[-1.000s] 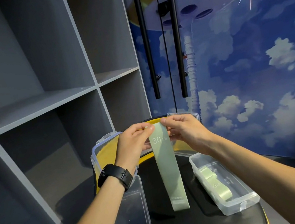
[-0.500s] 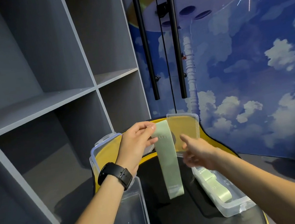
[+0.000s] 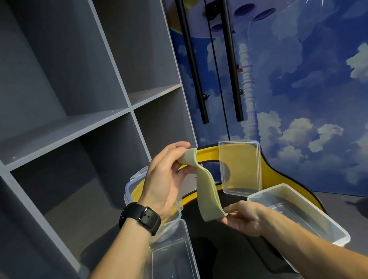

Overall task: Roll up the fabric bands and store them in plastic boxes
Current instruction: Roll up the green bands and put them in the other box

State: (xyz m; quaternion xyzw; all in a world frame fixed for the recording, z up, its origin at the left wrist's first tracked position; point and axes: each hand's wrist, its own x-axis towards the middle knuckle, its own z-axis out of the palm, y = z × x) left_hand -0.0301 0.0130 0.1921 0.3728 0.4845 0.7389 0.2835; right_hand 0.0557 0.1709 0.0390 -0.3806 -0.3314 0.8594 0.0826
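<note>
Band (image 3: pixel 207 191) stretched between left hand (image 3: pixel 166 183) and right hand (image 3: pixel 242 218).

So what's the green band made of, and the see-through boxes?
The green band looks like soft woven fabric, probably stretchy: it has a matte surface and bends and twists limply between the left hand and right hand. The boxes look like hard clear plastic: you can see through the glossy walls, and they keep stiff, straight rims.

Studio-like room, grey cubby shelving (image 3: pixel 62 132), sky mural wall (image 3: pixel 316 92)
</note>
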